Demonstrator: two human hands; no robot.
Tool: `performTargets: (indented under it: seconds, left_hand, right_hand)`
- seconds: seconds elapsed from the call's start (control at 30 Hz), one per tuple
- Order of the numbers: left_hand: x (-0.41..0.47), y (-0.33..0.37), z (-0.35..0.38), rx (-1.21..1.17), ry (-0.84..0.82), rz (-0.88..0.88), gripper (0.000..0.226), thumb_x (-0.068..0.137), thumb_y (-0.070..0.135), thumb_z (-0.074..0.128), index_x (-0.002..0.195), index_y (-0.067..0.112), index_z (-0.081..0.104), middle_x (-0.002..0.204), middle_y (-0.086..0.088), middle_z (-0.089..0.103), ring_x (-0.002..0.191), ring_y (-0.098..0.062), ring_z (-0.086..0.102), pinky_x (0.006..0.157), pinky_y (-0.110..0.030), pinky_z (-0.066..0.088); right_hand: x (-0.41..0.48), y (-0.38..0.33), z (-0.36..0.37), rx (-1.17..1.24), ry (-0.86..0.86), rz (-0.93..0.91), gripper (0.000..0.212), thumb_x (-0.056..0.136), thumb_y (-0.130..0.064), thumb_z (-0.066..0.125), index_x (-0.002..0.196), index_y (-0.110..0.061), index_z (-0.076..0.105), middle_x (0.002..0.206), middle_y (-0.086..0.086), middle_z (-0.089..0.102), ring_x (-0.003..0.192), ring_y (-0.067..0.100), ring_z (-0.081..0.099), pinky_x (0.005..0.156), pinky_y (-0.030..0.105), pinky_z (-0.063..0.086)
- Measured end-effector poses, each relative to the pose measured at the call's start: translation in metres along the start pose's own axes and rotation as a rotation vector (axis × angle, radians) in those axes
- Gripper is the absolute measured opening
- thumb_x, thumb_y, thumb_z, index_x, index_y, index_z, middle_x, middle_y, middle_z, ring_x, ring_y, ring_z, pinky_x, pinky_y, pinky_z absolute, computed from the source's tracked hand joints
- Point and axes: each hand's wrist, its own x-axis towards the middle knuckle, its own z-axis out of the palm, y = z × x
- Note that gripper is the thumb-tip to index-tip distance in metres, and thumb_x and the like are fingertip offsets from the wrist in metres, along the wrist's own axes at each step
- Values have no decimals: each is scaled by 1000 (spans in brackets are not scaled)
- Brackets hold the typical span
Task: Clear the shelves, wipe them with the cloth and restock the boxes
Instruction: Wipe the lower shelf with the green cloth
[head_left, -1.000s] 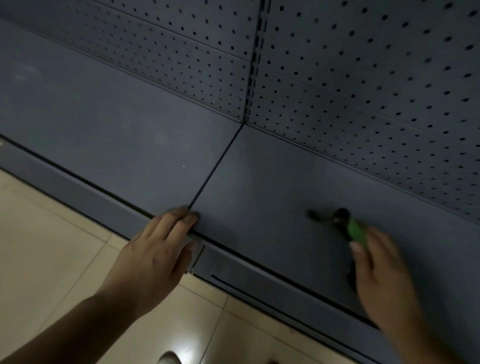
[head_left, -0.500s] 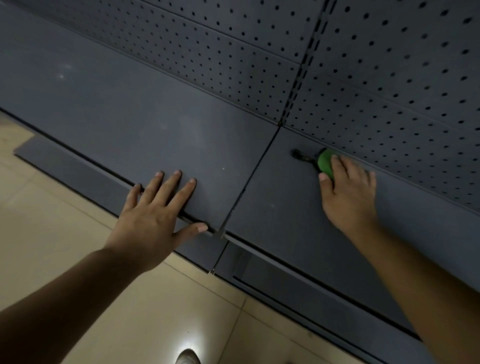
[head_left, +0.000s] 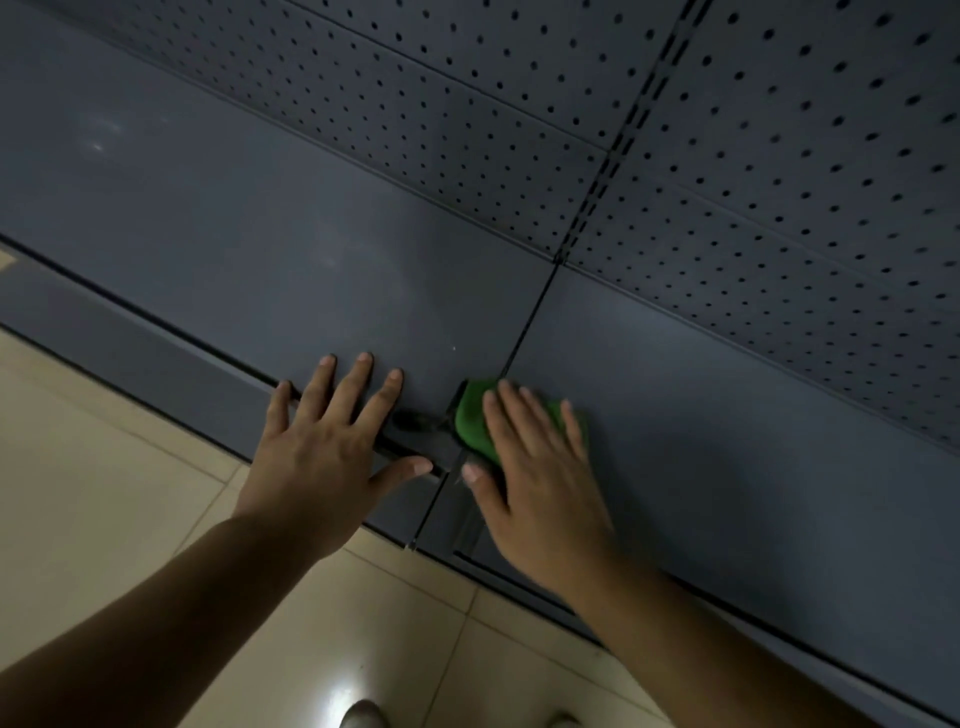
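Note:
A dark grey metal shelf (head_left: 260, 249) runs across the view with nothing standing on it, split by a seam into a left and a right panel. A green cloth (head_left: 472, 421) lies at the front edge beside the seam. My right hand (head_left: 535, 467) presses flat on the cloth with straight fingers. My left hand (head_left: 332, 447) rests flat on the left panel's front edge, fingers spread, just left of the cloth. No boxes are in view.
A perforated back panel (head_left: 727, 156) rises behind the shelf, with a slotted upright (head_left: 623, 135) above the seam. A grey base strip (head_left: 156, 358) runs below the shelf's front edge. Beige floor tiles (head_left: 104, 493) lie beneath, with shoe tips at the bottom.
My right hand has drawn the green cloth from the back of the right panel toward the front edge by the seam. My left hand has stayed flat on the left panel's edge.

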Motion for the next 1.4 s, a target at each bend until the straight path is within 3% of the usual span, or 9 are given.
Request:
performTargets:
  seconds: [0.23, 0.37, 0.5, 0.63, 0.73, 0.9, 1.1, 1.3, 1.4]
  left_hand:
    - [1, -1, 2, -28, 30, -1, 96, 84, 88, 7, 161, 31, -1, 169, -5, 7, 156, -32, 3, 123, -58, 13]
    - [1, -5, 1, -11, 24, 3, 98, 85, 88, 3, 162, 28, 13, 166, -8, 21, 153, -36, 17, 119, -61, 22]
    - [1, -6, 3, -10, 38, 20, 98, 86, 87, 4, 161, 26, 15, 166, -9, 22, 153, -36, 18, 119, -61, 23]
    - [0, -10, 6, -37, 57, 24, 97, 87, 86, 10, 161, 24, 20, 165, -10, 24, 152, -37, 20, 118, -62, 23]
    - [1, -9, 3, -55, 71, 33, 97, 87, 85, 15, 160, 22, 24, 164, -11, 27, 151, -37, 22, 116, -62, 26]
    - [3, -6, 2, -40, 67, 24, 96, 86, 85, 17, 160, 23, 23, 165, -10, 26, 151, -38, 23, 115, -63, 27]
    - [6, -6, 6, -46, 74, 35, 96, 86, 84, 23, 161, 24, 21, 165, -9, 24, 152, -34, 15, 115, -64, 25]
    - [6, -6, 10, -49, 89, 31, 94, 87, 82, 24, 161, 23, 21, 165, -10, 23, 150, -27, 5, 114, -63, 23]
    - [5, -3, 9, -37, 72, 37, 95, 87, 82, 22, 161, 23, 21, 166, -10, 22, 152, -29, 8, 114, -63, 24]
  right_hand:
    - [-41, 0, 12, 10, 42, -149, 72, 88, -11, 59, 155, -18, 35, 163, 1, 35, 151, 19, 31, 123, 44, 15]
    - [-74, 12, 14, 122, 67, -176, 70, 82, -2, 43, 149, -23, 47, 158, -7, 42, 145, 14, 38, 124, 35, 19]
    - [-101, 32, -14, 502, 247, 86, 74, 87, 8, 39, 145, -36, 53, 149, -14, 49, 137, 5, 47, 115, 20, 34]
    - [-102, 85, -49, 512, 505, 371, 68, 94, 21, 41, 132, -32, 58, 137, -19, 53, 128, -14, 45, 110, 7, 30]
    - [-96, 147, -58, 427, 509, 529, 60, 98, 14, 41, 140, -27, 55, 141, -11, 50, 133, 0, 45, 115, 12, 28]
    - [-104, 187, -45, 371, 302, 699, 52, 105, -6, 42, 153, -26, 42, 163, -6, 30, 149, 18, 31, 118, 24, 21]
    - [-118, 127, -4, 134, 254, 574, 71, 99, -50, 32, 156, -8, 36, 169, 9, 15, 155, 26, 10, 127, 47, 9]
    - [-96, 36, 5, 101, 141, 497, 74, 100, -60, 27, 161, -19, 18, 170, 2, -4, 155, 21, -10, 126, 47, 3]
    - [-71, -4, 11, 66, 108, 376, 82, 96, -61, 39, 161, -16, 19, 170, 10, 3, 156, 29, -1, 124, 49, 5]
